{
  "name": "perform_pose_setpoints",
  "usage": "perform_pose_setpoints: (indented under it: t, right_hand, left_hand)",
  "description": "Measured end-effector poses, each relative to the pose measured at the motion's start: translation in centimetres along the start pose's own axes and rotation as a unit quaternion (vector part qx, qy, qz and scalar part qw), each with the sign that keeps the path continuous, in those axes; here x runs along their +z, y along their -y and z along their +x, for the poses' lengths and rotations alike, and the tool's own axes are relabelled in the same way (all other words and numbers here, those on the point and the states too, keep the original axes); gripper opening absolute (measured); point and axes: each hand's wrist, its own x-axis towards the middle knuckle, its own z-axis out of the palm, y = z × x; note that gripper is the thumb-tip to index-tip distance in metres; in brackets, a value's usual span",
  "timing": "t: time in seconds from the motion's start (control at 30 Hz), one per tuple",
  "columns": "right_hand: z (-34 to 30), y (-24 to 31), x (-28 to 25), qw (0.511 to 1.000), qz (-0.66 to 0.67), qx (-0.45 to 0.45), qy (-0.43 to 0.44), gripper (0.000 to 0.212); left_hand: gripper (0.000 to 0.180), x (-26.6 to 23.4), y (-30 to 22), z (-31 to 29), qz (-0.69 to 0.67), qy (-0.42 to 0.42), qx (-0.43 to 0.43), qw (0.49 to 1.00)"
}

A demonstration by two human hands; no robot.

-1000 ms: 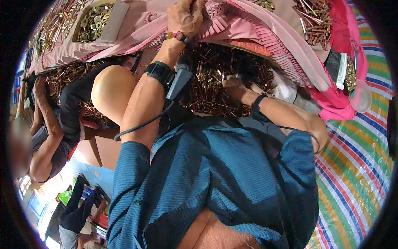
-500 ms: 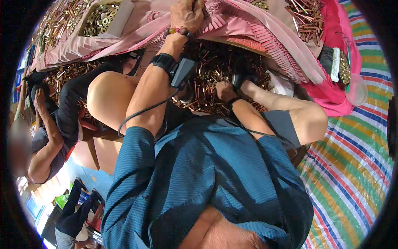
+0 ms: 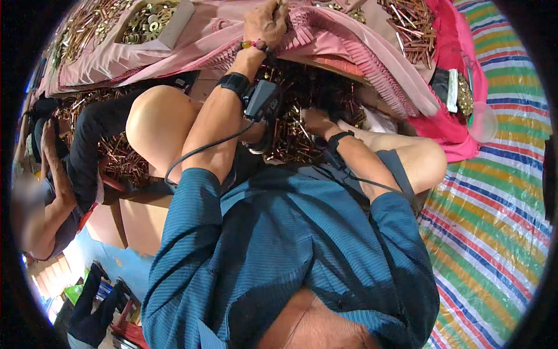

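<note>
My left hand (image 3: 265, 24), a beaded bracelet at its wrist, is over the near edge of a pink ruffled cloth (image 3: 200, 43). Its fingers are curled together; whatever may be between them is too small to make out. Lower down, between my legs, my right hand (image 3: 317, 122) reaches into a shaded heap of copper-coloured metal rods or bolts (image 3: 290, 136). The fingers of that hand are bent and closed, partly lost in shadow, so I cannot make out what they hold. A cable runs from a dark device (image 3: 263, 102) strapped to my left wrist.
A shallow box of brass-coloured washers (image 3: 168, 36) sits on the cloth at the far left. More rods (image 3: 410, 29) lie at the far right. A striped sheet (image 3: 494, 221) covers the right side. Another person's arm (image 3: 55, 174) and dark-clad leg are close on my left.
The whole view has shifted slightly, with the table's things now further left. My right hand has moved a little farther off within the heap. My left hand stays over the cloth, fingers still curled.
</note>
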Motion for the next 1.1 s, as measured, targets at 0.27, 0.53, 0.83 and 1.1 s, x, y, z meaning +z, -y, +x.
perform_pose_setpoints:
  t: [0.27, 0.53, 0.83, 1.1]
  right_hand:
    - [-6.5, -7.0, -3.7, 0.976, -0.019, 0.137, -0.168, 0.051]
    - [-4.3, -9.6, -5.6, 0.978, 0.002, 0.202, 0.052, 0.038]
    - [-9.7, -7.0, -6.4, 0.974, -0.061, 0.213, -0.033, 0.032]
    - [-10.0, -9.3, -1.4, 0.994, -0.069, 0.073, -0.031, 0.039]
  left_hand:
    - [0.015, 1.0, -1.8, -0.2, 0.008, -0.028, 0.005, 1.000]
    - [0.032, 2.3, -3.4, -1.5, 0.045, -0.066, 0.049, 0.996]
    - [0.019, 2.1, -2.1, -1.4, 0.069, 0.012, 0.008, 0.997]
    - [0.011, 2.7, -1.0, -1.1, 0.043, -0.078, 0.054, 0.995]
